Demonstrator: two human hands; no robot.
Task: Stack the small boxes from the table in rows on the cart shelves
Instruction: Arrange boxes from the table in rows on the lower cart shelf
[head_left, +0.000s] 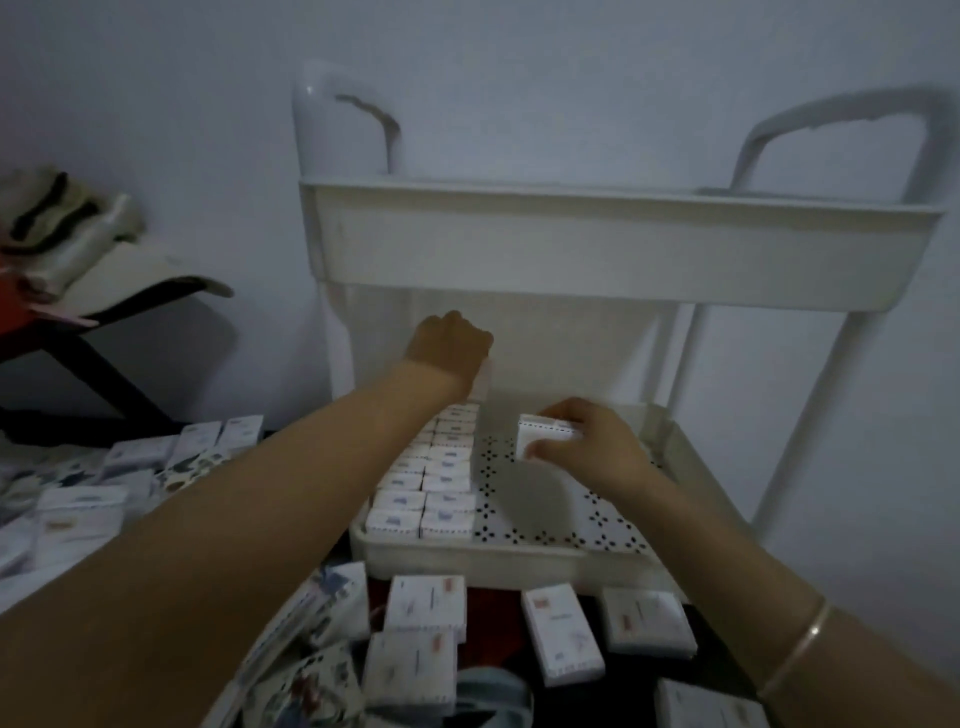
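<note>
Your right hand (592, 441) grips a box (543, 436) near the rows (436, 478), likely starting row three; left hand (449, 343) at shelf (498, 558) far edge, grip hidden.

No legible text on the small boxes (447, 512) (only blurred coloured label marks)

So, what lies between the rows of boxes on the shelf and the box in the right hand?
Only bare perforated shelf floor, in the head view; the rows of boxes and the box that the right hand grips are apart.
</note>
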